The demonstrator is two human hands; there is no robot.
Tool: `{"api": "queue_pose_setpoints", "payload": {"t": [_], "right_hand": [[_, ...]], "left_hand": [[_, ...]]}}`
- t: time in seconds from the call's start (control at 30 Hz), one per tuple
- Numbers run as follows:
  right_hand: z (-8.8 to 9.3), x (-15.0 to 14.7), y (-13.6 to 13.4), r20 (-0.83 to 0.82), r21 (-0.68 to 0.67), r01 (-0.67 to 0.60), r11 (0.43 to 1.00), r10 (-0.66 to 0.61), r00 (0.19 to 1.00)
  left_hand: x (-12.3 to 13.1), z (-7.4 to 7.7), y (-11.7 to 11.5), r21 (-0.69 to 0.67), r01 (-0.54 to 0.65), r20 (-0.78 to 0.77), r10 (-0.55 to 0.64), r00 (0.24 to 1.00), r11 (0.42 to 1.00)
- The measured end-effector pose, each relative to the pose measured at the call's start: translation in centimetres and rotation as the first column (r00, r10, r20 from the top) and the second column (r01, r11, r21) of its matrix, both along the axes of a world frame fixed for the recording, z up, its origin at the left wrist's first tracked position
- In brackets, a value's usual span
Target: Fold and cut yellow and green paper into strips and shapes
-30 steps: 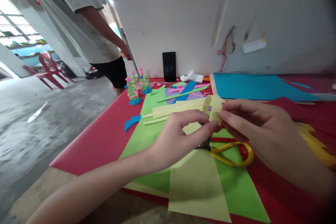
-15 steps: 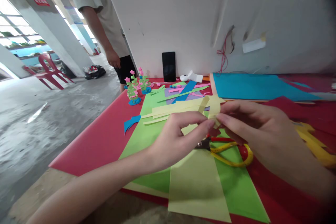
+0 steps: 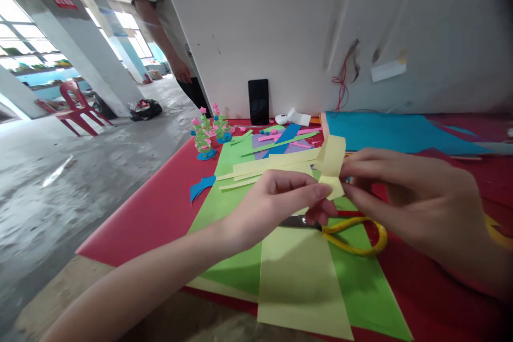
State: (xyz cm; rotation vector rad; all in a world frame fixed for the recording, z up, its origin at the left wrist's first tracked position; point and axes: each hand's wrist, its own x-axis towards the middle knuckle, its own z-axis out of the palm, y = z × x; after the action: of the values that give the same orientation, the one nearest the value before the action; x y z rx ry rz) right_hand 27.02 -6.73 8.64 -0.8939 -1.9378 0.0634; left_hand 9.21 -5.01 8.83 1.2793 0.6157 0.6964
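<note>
A pale yellow paper strip (image 3: 334, 154), bent into a loop, is held up above the table between my hands. My left hand (image 3: 276, 206) pinches its lower end between thumb and fingers. At the strip's right side, my right hand (image 3: 417, 197) closes thumb and fingers on its edge. Scissors with yellow and red handles (image 3: 355, 250) lie just beneath, their blades partly behind my left fingers. Under them are a wide pale yellow paper (image 3: 302, 283) and green sheets (image 3: 372, 299).
Two small paper trees with pink stars (image 3: 203, 136) stand at the far left. A black phone (image 3: 258, 101) leans against the white board (image 3: 296, 32). Cut strips (image 3: 282, 141) and a blue sheet (image 3: 385, 131) lie at the back. A person (image 3: 160, 32) stands beyond the board.
The paper loop has risen slightly and turned, so its broad face shows more. My right hand has shifted a little right. The person behind has moved to the right.
</note>
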Motion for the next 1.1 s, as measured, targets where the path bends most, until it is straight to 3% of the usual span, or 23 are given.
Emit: {"api": "queue_pose_setpoints", "payload": {"t": [0.23, 0.37, 0.43, 0.5, 0.6, 0.7, 0.8, 0.93, 1.1], "right_hand": [[0.6, 1.0, 0.2, 0.259, 0.253, -0.05, 0.966, -0.018, 0.966], [0.7, 0.9, 0.0, 0.26, 0.217, -0.083, 0.973, 0.024, 0.965], [0.7, 0.8, 0.0, 0.228, 0.17, -0.069, 0.983, 0.029, 0.973], [0.7, 0.6, 0.0, 0.152, 0.083, -0.052, 0.995, 0.039, 0.988], [0.9, 0.4, -0.1, 0.014, -0.177, -0.045, 0.983, 0.048, 0.999], [1.1, 0.3, 0.0, -0.028, -0.445, -0.058, 0.894, 0.051, 0.998], [0.9, 0.4, 0.4, -0.095, -0.62, -0.114, 0.776, 0.07, 0.993], [0.5, 0.7, 1.0, -0.191, -0.701, -0.237, 0.673, 0.143, 0.971], [0.5, 0.8, 0.9, -0.238, -0.717, -0.246, 0.653, 0.103, 0.966]], "left_hand": [[0.1, 0.1, 0.0, -0.195, 0.098, 0.103, -0.079, 0.992, 0.976], [0.2, 0.1, 0.1, -0.214, 0.149, 0.143, -0.12, 0.982, 0.965], [0.4, -0.1, 0.3, -0.174, 0.144, 0.122, -0.124, 0.985, 0.974], [0.5, -0.2, 0.3, -0.089, 0.066, 0.107, -0.056, 0.993, 0.994], [0.6, -0.5, 0.3, 0.076, -0.104, 0.098, 0.097, 0.99, 0.992], [0.5, -0.6, 0.1, 0.203, -0.169, 0.076, 0.157, 0.985, 0.965], [0.3, -0.5, -0.2, 0.304, -0.177, 0.039, 0.174, 0.984, 0.936], [0.1, -0.2, -0.3, 0.345, -0.153, 0.007, 0.161, 0.987, 0.926], [0.1, 0.0, -0.4, 0.344, -0.185, -0.06, 0.218, 0.974, 0.921]]}}
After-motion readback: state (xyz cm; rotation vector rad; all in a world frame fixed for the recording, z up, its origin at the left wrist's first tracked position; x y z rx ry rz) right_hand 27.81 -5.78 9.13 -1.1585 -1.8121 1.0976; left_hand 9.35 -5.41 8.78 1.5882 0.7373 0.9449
